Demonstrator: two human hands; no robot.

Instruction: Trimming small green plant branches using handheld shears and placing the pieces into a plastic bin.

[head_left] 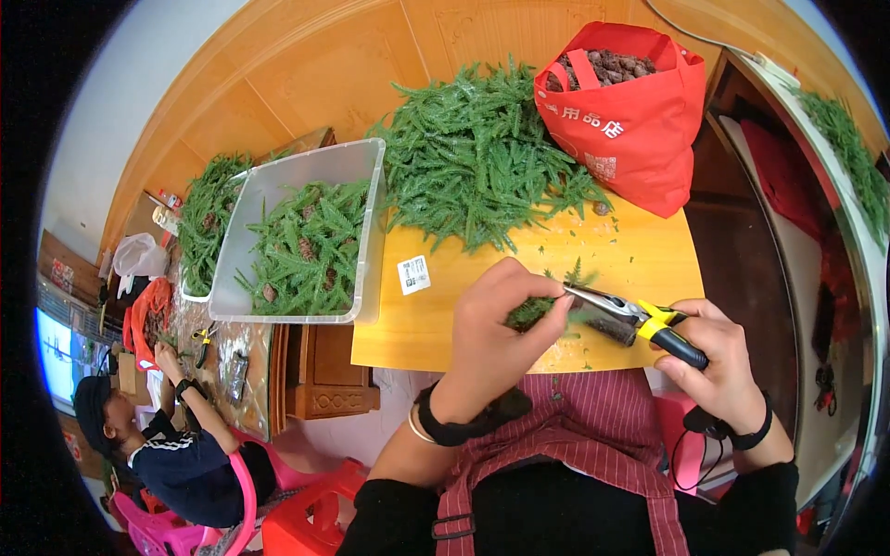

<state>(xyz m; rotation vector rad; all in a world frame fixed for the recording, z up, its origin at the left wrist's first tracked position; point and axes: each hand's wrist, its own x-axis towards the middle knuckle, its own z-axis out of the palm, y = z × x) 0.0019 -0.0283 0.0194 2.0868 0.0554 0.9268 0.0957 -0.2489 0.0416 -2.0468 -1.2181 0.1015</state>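
Observation:
Over the front part of the yellow table, my left hand [505,324] pinches a green artificial pine sprig [528,315] between thumb and fingers. My right hand [714,357] is wrapped around the black-and-yellow handles of a pair of pliers [607,302]. The tips of the pliers reach my left fingertips; whether they bite on a wire there is too small to tell. Just below the jaws is a dark, blurred object [612,326], its kind unclear. Beyond my hands lies a large heap of green pine sprigs [477,153].
A clear plastic bin [371,232] of sprigs with pine cones stands left. At the back right is a red bag [621,130] of pine cones. A white label [413,275] and green scraps lie on the yellow table [649,255]. A seated person [185,454] works at the left table.

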